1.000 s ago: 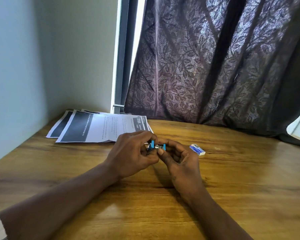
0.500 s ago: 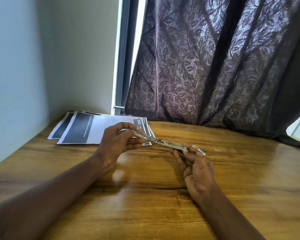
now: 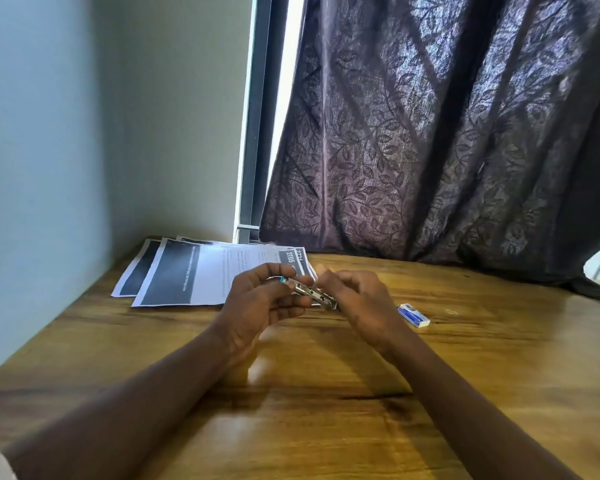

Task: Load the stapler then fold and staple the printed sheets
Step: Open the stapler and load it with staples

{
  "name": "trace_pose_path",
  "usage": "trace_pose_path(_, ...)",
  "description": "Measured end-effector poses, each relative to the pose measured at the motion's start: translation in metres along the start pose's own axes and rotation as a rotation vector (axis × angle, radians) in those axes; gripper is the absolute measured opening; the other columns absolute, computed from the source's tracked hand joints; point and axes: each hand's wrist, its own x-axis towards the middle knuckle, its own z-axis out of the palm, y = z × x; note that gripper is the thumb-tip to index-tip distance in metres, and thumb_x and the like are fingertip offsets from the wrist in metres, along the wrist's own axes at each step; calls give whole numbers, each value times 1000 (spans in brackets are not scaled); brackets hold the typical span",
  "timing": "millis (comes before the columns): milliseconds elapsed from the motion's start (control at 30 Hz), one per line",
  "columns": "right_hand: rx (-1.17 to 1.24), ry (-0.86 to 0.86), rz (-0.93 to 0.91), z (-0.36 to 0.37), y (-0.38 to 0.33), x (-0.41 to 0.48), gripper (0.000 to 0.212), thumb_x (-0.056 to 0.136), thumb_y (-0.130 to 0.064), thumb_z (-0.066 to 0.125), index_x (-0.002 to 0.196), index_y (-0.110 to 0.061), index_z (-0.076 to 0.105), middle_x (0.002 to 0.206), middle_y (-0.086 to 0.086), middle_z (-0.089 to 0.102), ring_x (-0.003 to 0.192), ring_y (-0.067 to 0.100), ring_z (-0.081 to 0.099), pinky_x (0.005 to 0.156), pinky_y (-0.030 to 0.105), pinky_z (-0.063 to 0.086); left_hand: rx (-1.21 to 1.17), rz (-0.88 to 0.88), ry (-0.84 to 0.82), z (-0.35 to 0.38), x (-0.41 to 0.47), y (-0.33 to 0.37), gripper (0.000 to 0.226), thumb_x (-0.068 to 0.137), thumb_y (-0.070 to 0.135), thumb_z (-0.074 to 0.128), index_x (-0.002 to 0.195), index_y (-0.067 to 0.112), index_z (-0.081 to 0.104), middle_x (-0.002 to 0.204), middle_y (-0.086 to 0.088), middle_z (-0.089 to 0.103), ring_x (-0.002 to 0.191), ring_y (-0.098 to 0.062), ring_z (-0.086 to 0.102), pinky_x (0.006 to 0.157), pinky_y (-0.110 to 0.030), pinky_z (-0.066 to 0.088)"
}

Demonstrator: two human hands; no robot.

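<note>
Printed sheets (image 3: 201,275) cover the tabletop's (image 3: 326,427) far-left corner, a curtain (image 3: 430,150) drapes its far edge, a small box (image 3: 413,316) lies mid-right; near edge open.

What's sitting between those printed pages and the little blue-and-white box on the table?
In the head view, the person's hands: the left hand and right hand grip the stapler between the printed sheets and the small box.
</note>
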Motion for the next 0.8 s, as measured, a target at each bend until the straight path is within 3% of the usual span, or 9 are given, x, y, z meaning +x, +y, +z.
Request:
trace_pose_path(100, 91, -141, 40, 11, -4, 6, 51, 88, -64, 64, 92, -15, 79, 82, 10, 77, 67, 19, 72, 67, 43, 62, 36, 12, -31, -2, 1, -2, 15, 96, -4, 59, 102, 6, 68, 95, -21, 77, 81, -30, 76, 76, -38, 65)
trace_pose_path(233, 213, -129, 44, 20, 3, 5, 33, 90, -47, 71, 97, -16, 80, 80, 10, 77, 59, 13, 66, 54, 28, 54, 55, 0, -50, -5, 4, -4, 16, 95, -3, 60, 98, 9, 70, 94, -19, 77, 77, -28, 75, 73, -36, 64)
trace_pose_path(367, 313, -131, 82, 19, 6, 9, 25, 92, -33, 71, 97, -10, 80, 73, 6, 73, 54, 13, 59, 49, 23, 50, 7, -37, -53, -6, 5, -4, 16, 91, -2, 63, 95, 10, 73, 85, -17, 75, 72, -24, 73, 69, -32, 63)
trace_pose_path(467, 309, -145, 80, 20, 7, 7, 26, 90, -38, 73, 97, -13, 81, 75, 4, 76, 56, 10, 62, 53, 24, 52, 60, -8, -27, -4, 3, -5, 10, 89, 8, 69, 99, 7, 72, 86, -16, 75, 72, -22, 72, 70, -31, 62)
trace_pose_path(667, 195, -31, 105, 29, 19, 7, 23, 81, -55, 74, 89, -34, 80, 77, -7, 77, 66, 6, 69, 66, 40, 56, 241, 81, 52, -3, 1, -9, 11, 92, 3, 69, 103, 2, 71, 86, -10, 76, 72, -20, 73, 68, -29, 63)
trace_pose_path(800, 98, 98, 117, 32, 19, 3, 37, 67, -69, 65, 87, -40, 76, 77, -15, 76, 74, 8, 73, 74, 49, 61, 229, -3, 61, -1, 2, -8, 15, 91, 13, 73, 103, 5, 72, 86, -9, 77, 71, -18, 75, 66, -28, 60)
